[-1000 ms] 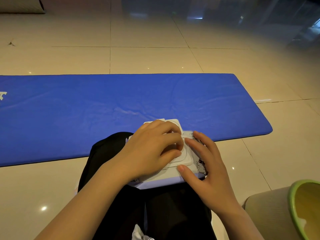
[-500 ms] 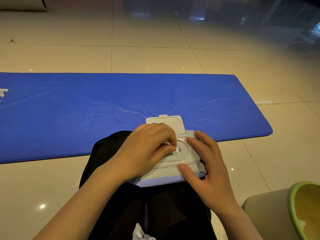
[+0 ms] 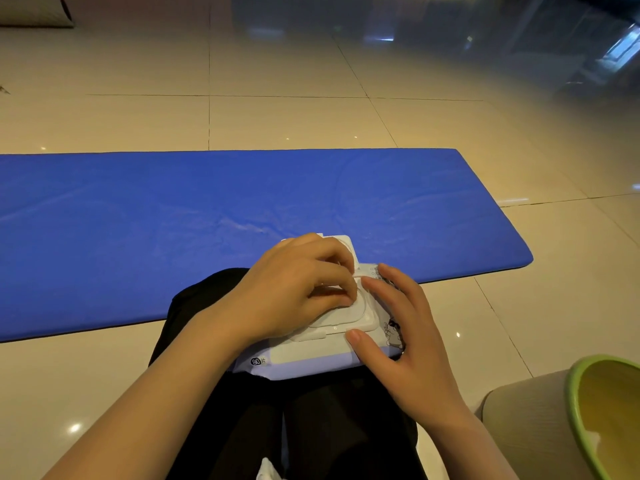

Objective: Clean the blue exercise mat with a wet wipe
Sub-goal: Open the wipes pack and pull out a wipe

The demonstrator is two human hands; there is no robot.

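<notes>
Two hands work a wet wipe pack (image 3: pixel 311 358) resting on the person's lap, its flip lid (image 3: pixel 341 244) already open; no wipe is out, so pulling one and all the wiping remain; the blue exercise mat (image 3: pixel 207 216) lies flat on the tiled floor (image 3: pixel 277 119) just beyond; the left hand (image 3: pixel 294 289) curls with fingertips pinched together at the dispensing opening, though what they grip is hidden; the right hand (image 3: pixel 405 337) presses spread-fingered on the pack's right end, steadying it.

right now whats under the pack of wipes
The pack of wipes rests on the person's lap, on black trousers. The left hand covers its opening, the right hand steadies its side. Whether a wipe is out is hidden.
</notes>
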